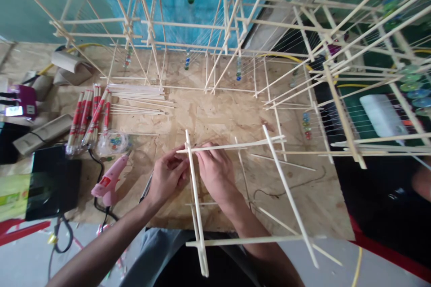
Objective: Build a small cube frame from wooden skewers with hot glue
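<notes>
Left hand (170, 174) and right hand (217, 170) flank the stick frame's corner (189, 148); fingers curl, grasp unclear; top stick (235, 146) runs toward three o'clock.

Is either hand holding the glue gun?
No, the pink glue gun lies on the tabletop, apart from the left hand and right hand.

Room setting, from my position.
I face a blue wall (175, 9) beyond a wood-chip tabletop (195, 116); pale grey floor (27, 264) shows below.
</notes>
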{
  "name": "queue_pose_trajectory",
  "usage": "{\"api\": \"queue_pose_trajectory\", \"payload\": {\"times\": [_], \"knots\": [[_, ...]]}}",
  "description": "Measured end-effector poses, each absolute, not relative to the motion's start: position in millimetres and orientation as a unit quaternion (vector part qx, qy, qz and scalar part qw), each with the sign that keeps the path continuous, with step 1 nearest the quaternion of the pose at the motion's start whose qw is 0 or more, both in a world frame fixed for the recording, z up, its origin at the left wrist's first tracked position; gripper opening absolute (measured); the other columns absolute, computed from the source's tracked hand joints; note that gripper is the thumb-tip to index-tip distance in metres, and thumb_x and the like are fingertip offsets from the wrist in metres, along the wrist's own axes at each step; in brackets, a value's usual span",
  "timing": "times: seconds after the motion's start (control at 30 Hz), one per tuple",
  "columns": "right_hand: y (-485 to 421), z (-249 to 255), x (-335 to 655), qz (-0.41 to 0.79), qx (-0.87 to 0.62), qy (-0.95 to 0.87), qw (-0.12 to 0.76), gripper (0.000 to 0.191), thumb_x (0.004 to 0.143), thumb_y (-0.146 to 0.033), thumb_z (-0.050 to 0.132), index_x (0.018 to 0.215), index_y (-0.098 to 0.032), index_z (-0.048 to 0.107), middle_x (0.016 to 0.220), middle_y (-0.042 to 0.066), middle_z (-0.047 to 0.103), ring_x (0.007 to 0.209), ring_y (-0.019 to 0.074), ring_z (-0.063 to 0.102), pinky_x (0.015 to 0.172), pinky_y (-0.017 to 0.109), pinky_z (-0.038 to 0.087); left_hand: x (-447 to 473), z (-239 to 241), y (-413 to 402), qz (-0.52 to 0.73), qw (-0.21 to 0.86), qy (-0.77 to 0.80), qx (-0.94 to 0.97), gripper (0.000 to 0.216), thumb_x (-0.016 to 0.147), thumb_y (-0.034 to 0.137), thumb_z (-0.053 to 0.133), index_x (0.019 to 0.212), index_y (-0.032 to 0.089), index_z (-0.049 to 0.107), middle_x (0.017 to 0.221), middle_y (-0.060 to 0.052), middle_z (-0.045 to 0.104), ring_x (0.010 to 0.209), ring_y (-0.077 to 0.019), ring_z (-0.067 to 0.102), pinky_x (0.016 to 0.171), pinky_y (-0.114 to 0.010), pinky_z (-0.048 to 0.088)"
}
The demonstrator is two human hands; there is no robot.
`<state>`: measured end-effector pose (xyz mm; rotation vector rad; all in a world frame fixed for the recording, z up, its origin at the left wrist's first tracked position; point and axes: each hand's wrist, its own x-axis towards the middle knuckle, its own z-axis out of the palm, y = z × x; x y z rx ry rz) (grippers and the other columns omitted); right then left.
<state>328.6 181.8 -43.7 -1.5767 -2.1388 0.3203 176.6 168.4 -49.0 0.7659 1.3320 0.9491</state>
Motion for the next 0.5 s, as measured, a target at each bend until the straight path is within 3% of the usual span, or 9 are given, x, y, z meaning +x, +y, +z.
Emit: {"api": "queue_pose_trajectory", "payload": {"times": [0.5], "knots": [[182.0,-48.1,328.5,0.117,-0.579,-0.773,0.232,0.025,0.1,-0.01,0.055,0.106,-0.023,0.075,0.094,0.006,0.073,0.087,0.0227,0.067,0.079,0.034,0.05,179.7,-41.8,169.7,0.397,0.639,0.579,0.315,0.046,0.08,0.047,0.082,0.107,0.013,0.069,0.049,0.007,0.055,0.038,-0.0068,0.042,0.038,-0.016,0.033]]}}
